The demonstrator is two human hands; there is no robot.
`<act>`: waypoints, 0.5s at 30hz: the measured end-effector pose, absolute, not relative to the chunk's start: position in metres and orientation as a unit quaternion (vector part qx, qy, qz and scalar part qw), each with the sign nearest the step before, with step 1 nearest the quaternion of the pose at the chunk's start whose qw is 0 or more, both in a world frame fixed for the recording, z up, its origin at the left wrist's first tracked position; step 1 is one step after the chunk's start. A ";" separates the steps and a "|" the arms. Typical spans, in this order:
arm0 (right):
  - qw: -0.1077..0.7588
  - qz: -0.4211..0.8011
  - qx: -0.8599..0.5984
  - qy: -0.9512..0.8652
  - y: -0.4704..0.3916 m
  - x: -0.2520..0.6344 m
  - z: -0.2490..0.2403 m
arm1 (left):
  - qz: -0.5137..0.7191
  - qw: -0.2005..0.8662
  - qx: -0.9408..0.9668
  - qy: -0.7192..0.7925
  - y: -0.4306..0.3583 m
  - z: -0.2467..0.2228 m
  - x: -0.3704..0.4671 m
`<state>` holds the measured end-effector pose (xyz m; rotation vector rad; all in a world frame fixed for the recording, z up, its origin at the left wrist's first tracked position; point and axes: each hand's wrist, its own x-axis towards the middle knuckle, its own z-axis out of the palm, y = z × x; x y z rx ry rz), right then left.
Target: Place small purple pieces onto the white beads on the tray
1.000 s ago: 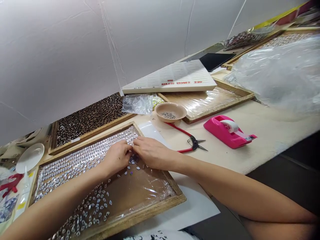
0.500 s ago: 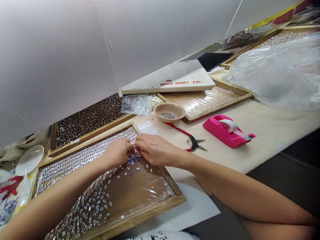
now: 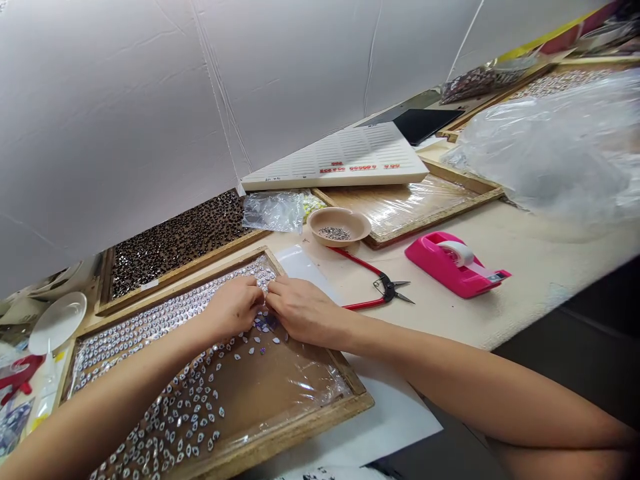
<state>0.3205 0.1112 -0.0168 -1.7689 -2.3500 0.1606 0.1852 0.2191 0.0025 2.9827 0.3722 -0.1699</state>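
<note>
My left hand point(image 3: 234, 305) and my right hand point(image 3: 300, 310) meet over the upper right part of a wooden-framed tray point(image 3: 295, 427). Both are closed, their fingertips pinched close together. Whatever lies between them is too small and too hidden to name. Clear plastic film point(image 3: 280, 387) covers the tray's bottom. Leaf-shaped rhinestones point(image 3: 150, 327) stand in neat rows along the far side, while others point(image 3: 190, 413) are scattered nearer to me. Just below my fingertips is a small pile of purple and white stones point(image 3: 266, 323).
Right of the tray lie red-handled pliers point(image 3: 387, 287), a bowl of small metal pieces point(image 3: 340, 227) and a pink tape dispenser point(image 3: 453, 267). Behind are a tray of dark beads point(image 3: 180, 240), a white board point(image 3: 340, 157) and another wooden tray point(image 3: 435, 217). A white plate point(image 3: 57, 323) is at left.
My right hand has shifted slightly down and left, its fingertips now closer to my left hand's. It uncovers more of the pliers' lower handle. My left hand has barely moved.
</note>
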 end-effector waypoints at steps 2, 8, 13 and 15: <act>0.087 0.054 -0.593 -0.798 0.111 0.319 -0.018 | -0.052 0.068 0.990 0.116 0.219 0.001 0.180; 0.056 0.065 -0.579 -0.811 0.111 0.319 -0.011 | -0.029 0.068 0.994 0.078 0.213 0.002 0.161; 0.096 0.089 -0.593 -0.795 0.107 0.326 -0.003 | -0.016 0.067 0.994 0.086 0.206 0.003 0.153; 0.111 0.097 -0.597 -0.788 0.105 0.329 -0.001 | -0.020 0.055 0.995 0.085 0.204 0.003 0.151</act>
